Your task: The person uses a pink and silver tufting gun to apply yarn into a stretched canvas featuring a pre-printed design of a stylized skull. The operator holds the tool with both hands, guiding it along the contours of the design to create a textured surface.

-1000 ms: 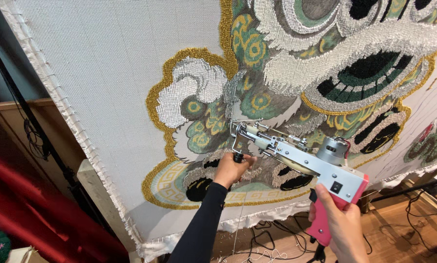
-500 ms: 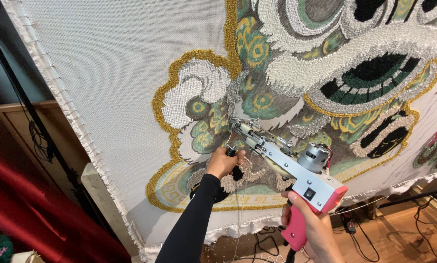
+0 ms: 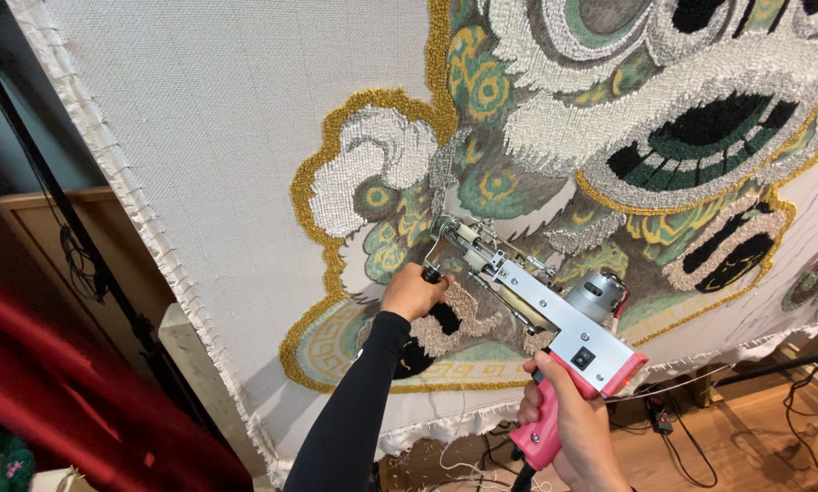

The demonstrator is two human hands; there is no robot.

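Observation:
I hold a tufting gun (image 3: 555, 314) with a silver metal body and a pink grip against a white tufting cloth (image 3: 226, 137) stretched upright. My left hand (image 3: 413, 290), in a black sleeve, is closed on the gun's black front handle. Lower right, my right hand (image 3: 577, 428) wraps the pink rear grip. The needle end (image 3: 441, 228) meets the cloth inside a tufted lion-like design (image 3: 646, 118) in green, gold, white, grey and black.
A black stand pole (image 3: 72, 228) slants down at the left of the cloth's frayed edge. Red fabric (image 3: 72, 410) lies lower left. Cables (image 3: 792, 428) trail over the wooden floor under the cloth at lower right. A wooden cabinet (image 3: 53, 228) stands behind the pole.
The view has shifted and drawn slightly closer. The gun's tip has moved a little up the cloth, with both hands keeping the same grips.

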